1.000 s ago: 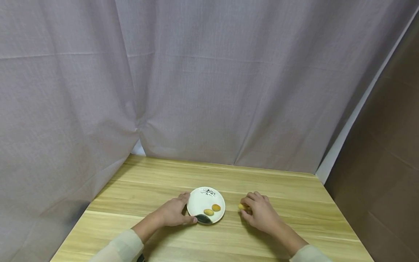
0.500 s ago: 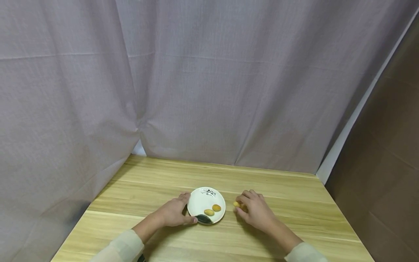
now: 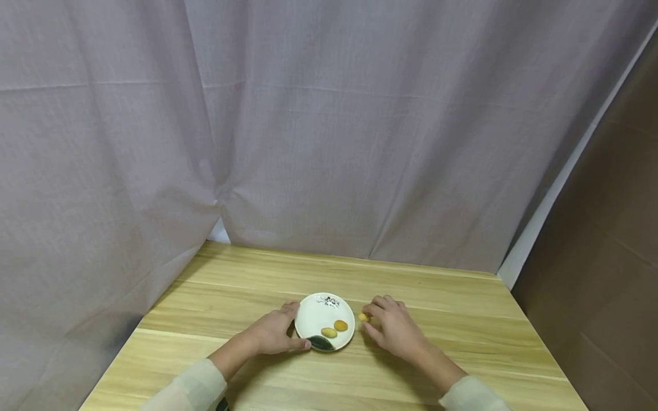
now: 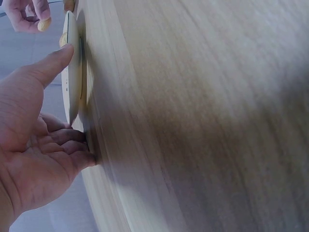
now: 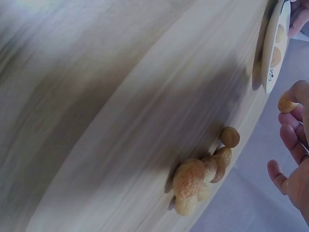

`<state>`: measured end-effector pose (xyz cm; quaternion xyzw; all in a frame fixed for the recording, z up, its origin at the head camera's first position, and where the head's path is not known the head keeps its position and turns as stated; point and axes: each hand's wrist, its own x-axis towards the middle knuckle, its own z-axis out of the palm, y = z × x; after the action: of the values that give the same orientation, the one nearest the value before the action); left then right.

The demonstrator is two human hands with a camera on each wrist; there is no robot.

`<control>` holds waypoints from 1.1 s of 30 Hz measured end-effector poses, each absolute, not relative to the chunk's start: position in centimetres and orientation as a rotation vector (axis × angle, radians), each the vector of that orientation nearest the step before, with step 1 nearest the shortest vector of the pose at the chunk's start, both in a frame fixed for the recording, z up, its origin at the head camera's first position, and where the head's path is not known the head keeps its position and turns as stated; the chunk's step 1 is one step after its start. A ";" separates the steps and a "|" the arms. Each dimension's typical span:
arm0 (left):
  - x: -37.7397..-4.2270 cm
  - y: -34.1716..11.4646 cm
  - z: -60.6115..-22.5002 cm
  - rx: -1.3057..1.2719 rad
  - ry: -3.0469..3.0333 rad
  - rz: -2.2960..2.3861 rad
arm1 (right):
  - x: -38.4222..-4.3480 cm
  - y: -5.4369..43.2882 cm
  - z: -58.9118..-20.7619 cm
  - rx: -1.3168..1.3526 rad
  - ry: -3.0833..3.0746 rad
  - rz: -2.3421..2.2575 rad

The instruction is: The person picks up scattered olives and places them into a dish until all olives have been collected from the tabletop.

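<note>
In the head view, a small white plate (image 3: 315,314) with a dark floral print and a dark green patch stands on the wooden table. An oval yellow piece (image 3: 329,332) and an orange piece (image 3: 340,325) lie on it. My left hand (image 3: 275,333) holds the plate from its left side, thumb on the near rim and fingers along the far-left edge. Just right of the plate, my right hand (image 3: 398,331) pinches a small rounded yellow-tan piece (image 5: 288,105) between thumb and fingertips. In the right wrist view this piece is up off the table.
A small heap of rounded tan pieces (image 5: 188,179), one larger and wrinkled, lies on the table in the right wrist view; the head view does not show it. Grey curtains (image 3: 329,142) hang behind the table (image 3: 267,274), and a brown panel (image 3: 601,245) stands at the right.
My right hand has moved left toward the plate with the yellow-tan piece in its fingertips. The left hand and the plate have stayed in place.
</note>
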<state>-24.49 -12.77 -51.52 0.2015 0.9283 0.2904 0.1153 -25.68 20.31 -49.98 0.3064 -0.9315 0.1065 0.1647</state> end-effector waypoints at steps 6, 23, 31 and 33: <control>-24.6 -12.8 -51.6 0.585 2.727 0.846 | -26.1 19.3 -49.8 0.906 -2.633 0.298; -24.6 -12.8 -51.8 0.609 2.729 0.850 | -26.6 16.9 -49.8 0.932 -2.676 0.303; -24.6 -12.9 -51.8 0.606 2.726 0.860 | -26.6 15.7 -50.1 0.954 -2.692 0.307; -24.6 -12.9 -51.9 0.608 2.727 0.857 | -26.6 15.5 -50.2 0.956 -2.699 0.304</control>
<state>-24.60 -12.91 -51.88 0.2069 0.9275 0.2916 0.1093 -26.63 15.45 -50.18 0.3291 -0.9293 0.1046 0.1308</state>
